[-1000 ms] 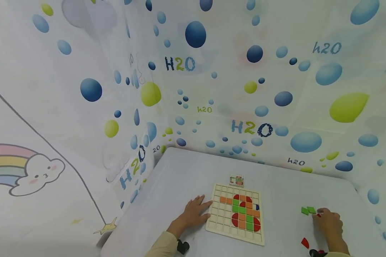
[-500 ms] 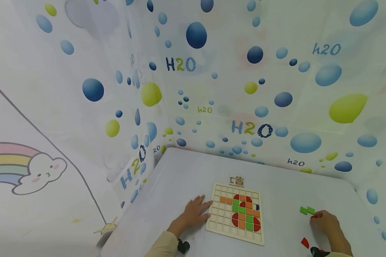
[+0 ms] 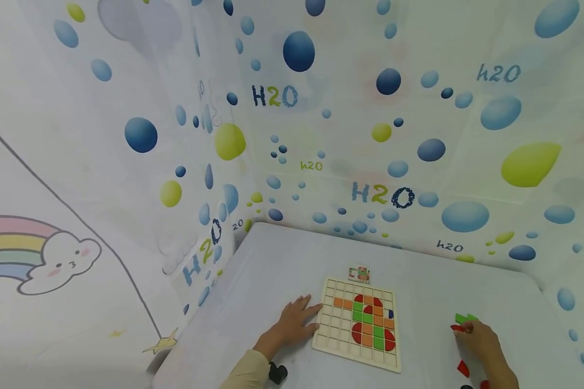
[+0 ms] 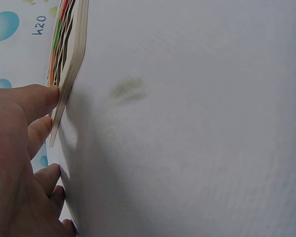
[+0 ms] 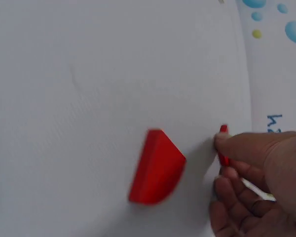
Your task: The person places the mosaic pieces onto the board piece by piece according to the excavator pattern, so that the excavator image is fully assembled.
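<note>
My right hand [image 3: 484,343] pinches a small red piece [image 5: 223,159] between thumb and fingers, over the table's right side. Just beyond its fingertips lie green pieces [image 3: 460,318], partly covered by the hand. A loose red quarter-circle piece [image 5: 158,170] rests on the table nearer to me. On the left, my left hand [image 3: 294,321] lies spread, with thumb and finger touching the left edge of a wooden grid board [image 3: 327,329]. Red, orange and green pieces fill several squares of the board, and a dark blue one [image 3: 390,314] is by its right edge.
A small patterned card [image 3: 359,273] lies behind the board. Another red piece [image 3: 484,384] shows at the bottom right, by a dark object. A black object [image 3: 277,373] is by the left wrist. Printed curtains [image 3: 331,135] stand behind the white table [image 3: 282,254].
My right hand has moved left and slightly toward me with the red piece, which now shows clear of the fingertips. The left hand and board stay put.
</note>
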`<state>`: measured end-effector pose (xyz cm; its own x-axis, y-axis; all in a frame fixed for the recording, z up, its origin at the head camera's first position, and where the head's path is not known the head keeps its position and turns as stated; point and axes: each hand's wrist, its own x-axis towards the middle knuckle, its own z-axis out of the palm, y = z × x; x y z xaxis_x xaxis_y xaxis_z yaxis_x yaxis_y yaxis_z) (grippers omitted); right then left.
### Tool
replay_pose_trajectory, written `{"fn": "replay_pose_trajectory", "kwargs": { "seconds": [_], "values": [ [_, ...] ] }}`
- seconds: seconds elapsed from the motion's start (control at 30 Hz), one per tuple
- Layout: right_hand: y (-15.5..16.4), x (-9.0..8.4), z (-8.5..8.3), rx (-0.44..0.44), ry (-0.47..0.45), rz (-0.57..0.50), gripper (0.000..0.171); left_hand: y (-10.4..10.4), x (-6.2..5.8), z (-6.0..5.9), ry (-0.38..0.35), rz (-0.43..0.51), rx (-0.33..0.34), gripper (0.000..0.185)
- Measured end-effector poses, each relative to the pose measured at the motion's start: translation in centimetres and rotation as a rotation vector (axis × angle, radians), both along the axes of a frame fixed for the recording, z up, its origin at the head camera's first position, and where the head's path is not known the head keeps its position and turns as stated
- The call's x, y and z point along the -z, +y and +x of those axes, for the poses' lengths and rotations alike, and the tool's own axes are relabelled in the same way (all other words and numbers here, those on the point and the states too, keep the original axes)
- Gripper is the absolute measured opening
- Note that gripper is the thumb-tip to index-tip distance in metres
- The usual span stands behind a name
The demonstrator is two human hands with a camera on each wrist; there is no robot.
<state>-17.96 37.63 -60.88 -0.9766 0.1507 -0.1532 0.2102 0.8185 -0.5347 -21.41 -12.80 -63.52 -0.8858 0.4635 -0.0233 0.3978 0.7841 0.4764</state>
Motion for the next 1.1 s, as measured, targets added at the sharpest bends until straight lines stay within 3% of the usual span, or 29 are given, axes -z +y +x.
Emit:
{"fn": "replay_pose_trajectory", "kwargs": {
  "seconds": [0.23,0.43,0.57,0.9,1.1],
  "values": [
    [-2.8,0.6,-1.4,0.008,0.077,-0.055,0.035,0.0,0.0,0.0,0.01,-0.003,0.01,0.055],
    [-5.5,1.5,-3.4,0.001,0.143,-0.025,0.032,0.1,0.2,-0.1,-0.012,-0.004,0.005,0.056],
    [-7.3,1.8,-4.5,0.015,0.121,-0.038,0.033,0.0,0.3,-0.2,-0.023,-0.005,0.0,0.056],
    [-11.2,-0.4,-6.6,-0.019,0.107,-0.098,0.032,0.0,0.1,-0.1,-0.022,0.004,-0.01,0.056],
    [-14.2,-0.6,-8.1,-0.127,0.173,-0.104,0.029,-0.1,0.1,-0.1,-0.033,0.016,-0.016,0.056]
  ]
}}
